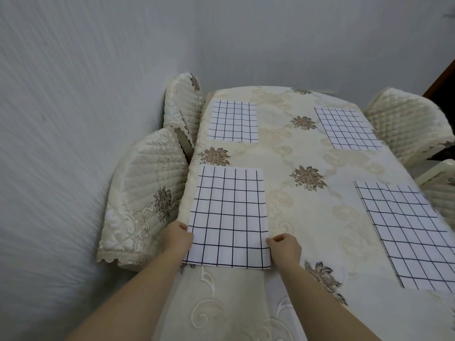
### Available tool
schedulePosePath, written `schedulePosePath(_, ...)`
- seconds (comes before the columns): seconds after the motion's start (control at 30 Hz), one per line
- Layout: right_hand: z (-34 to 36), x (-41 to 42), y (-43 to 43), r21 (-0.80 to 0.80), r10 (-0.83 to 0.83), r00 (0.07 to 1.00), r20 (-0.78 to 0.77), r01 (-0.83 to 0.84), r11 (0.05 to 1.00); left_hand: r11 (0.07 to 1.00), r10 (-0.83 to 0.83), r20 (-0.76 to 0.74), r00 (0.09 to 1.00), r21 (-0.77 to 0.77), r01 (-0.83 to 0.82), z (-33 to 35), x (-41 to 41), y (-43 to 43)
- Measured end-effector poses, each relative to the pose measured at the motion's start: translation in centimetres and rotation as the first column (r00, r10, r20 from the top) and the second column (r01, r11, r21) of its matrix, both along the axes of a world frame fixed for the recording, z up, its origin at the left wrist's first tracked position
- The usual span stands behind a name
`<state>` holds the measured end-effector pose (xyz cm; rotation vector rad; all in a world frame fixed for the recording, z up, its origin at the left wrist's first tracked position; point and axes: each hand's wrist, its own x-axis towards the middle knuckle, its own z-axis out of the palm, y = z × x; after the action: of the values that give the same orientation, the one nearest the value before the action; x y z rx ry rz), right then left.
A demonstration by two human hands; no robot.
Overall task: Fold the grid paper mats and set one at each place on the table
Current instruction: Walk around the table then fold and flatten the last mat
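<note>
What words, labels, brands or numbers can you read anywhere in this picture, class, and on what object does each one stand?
None: no readable text shows.
The four white paper mats with black grid lines carry lines only.
The cream floral tablecloth and quilted cream chair covers carry patterns only.

Near-right mat (408, 232): its right corner is motion-blurred over the worktop (307, 148) edge. Left hand (178, 238) fingers tucked out of sight under the near-left mat (229, 215). Chair (440, 188) beside the near-right mat is cut off by the frame edge.
</note>
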<state>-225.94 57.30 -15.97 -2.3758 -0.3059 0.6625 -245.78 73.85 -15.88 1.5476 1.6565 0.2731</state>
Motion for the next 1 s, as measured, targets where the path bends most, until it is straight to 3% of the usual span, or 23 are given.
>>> schedulePosePath(0.13, 0.5, -0.1, 0.4, 0.039, 0.031, 0.993, 0.113, -0.035, 0.999, 0.984, -0.092, -0.092, 0.991, 0.147, 0.105, 0.9, 0.6, 0.0)
schedulePosePath(0.27, 0.7, -0.9, 1.7, 0.052, 0.236, 0.949, 0.211, -0.252, 0.966, 0.9, -0.331, -0.087, 0.94, 0.271, 0.342, 1.6, 2.5, -0.8)
schedulePosePath(0.4, 0.7, -3.2, 3.3, -0.053, 0.531, 0.783, 0.324, -0.545, 0.837, 0.722, -0.598, -0.173, 0.782, 0.306, 0.62, 0.9, 5.0, -2.8)
schedulePosePath(0.47, 0.0, -4.5, 3.7, -0.134, 0.633, 0.704, 0.323, -0.628, 0.767, 0.581, -0.698, -0.298, 0.651, 0.297, 0.758, -0.1, 6.1, -4.0)
schedulePosePath(0.53, -0.6, -5.3, 3.7, -0.202, 0.687, 0.659, 0.307, -0.66, 0.723, 0.517, -0.723, -0.383, 0.575, 0.251, 0.818, -1.0, 6.8, -4.8)
schedulePosePath(0.7, -0.1, -4.8, 2.8, -0.336, 0.751, 0.627, 0.207, -0.675, 0.657, 0.579, -0.71, -0.447, 0.544, 0.068, 0.812, -1.5, 6.4, -5.7)
schedulePosePath(0.8, -0.1, -3.8, 2.7, -0.322, 0.703, 0.696, 0.145, -0.638, 0.699, 0.604, -0.71, -0.474, 0.521, -0.03, 0.796, -1.3, 5.8, -5.2)
schedulePosePath(0.93, -0.4, -2.4, 2.4, -0.334, 0.677, 0.729, 0.099, -0.617, 0.713, 0.632, -0.699, -0.485, 0.526, -0.074, 0.771, -0.8, 4.2, -3.5)
schedulePosePath(1.0, -0.5, -2.1, 2.3, -0.349, 0.694, 0.713, 0.106, -0.627, 0.697, 0.665, -0.684, -0.449, 0.575, -0.059, 0.745, -0.9, 3.0, -2.6)
